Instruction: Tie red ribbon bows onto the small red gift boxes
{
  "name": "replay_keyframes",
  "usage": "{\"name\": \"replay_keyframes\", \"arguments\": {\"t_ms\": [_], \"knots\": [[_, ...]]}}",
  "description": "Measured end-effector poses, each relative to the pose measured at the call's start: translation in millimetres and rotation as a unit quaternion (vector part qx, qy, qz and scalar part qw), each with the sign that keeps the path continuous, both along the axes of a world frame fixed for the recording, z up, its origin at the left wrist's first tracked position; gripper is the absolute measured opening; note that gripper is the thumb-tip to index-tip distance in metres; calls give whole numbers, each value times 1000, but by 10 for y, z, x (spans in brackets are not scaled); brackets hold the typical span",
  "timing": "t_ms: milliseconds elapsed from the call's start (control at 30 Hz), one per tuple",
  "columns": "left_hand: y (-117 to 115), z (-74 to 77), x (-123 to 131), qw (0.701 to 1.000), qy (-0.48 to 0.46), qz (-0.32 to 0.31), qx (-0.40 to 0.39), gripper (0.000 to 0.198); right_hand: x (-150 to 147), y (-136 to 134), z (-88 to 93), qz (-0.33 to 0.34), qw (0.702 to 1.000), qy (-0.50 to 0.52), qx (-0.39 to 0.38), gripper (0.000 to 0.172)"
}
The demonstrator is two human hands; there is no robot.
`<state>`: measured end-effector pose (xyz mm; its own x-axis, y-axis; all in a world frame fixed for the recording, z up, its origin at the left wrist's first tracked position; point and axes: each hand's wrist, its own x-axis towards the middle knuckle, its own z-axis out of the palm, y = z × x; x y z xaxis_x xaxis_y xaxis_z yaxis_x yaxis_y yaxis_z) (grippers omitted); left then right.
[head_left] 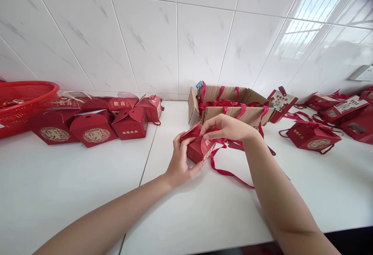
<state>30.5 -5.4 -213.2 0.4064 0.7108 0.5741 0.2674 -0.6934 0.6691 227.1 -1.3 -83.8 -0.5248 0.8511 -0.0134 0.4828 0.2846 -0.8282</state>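
A small red gift box (196, 151) with pale printed characters sits on the white table in front of me, its top flaps partly up. My left hand (182, 162) is wrapped round its left side and front, thumb on the lower front edge. From above, my right hand (223, 127) reaches over the top with bent fingers pressed on a flap. A loose red ribbon (230, 173) trails over the table to the right of the box and passes behind my right forearm. Part of the box's top is hidden under my right fingers.
Behind the box stands an open cardboard carton (227, 112) with red ribbons hung over its edge and a blue binder clip (199, 84). Several red boxes (96, 132) stand at left beside a red plastic basket (29, 96). A ribbon-tied box (313, 135) and others are at right.
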Motion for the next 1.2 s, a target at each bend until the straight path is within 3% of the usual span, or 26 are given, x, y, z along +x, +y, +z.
{"name": "replay_keyframes", "arguments": {"t_ms": [133, 233, 300, 367, 467, 633, 800, 1200], "knots": [[5, -6, -1, 1000, 1, -4, -5, 64, 58, -65, 52, -56, 982, 168, 57, 17], [11, -17, 2, 1000, -4, -11, -8, 69, 105, -164, 116, -104, 929, 315, 167, 9], [16, -25, 5, 1000, -17, -19, -10, 80, 125, -219, 155, -115, 904, 358, 201, 8], [21, -30, 6, 999, -32, -26, -13, 91, 117, -242, 177, -126, 910, 351, 183, 13], [23, -32, 5, 998, -44, -29, -19, 97, 39, -208, 159, -144, 942, 283, 105, 25], [14, -19, 5, 998, -52, -28, -10, 97, -153, -57, -7, -182, 973, 142, 30, 27], [3, 1, 17, 998, -56, -27, 7, 95, -229, 37, -139, -203, 975, 92, -4, 24], [3, -7, 15, 998, -48, -42, 14, 95, -273, 86, -198, -228, 968, 99, 18, 22]]}}
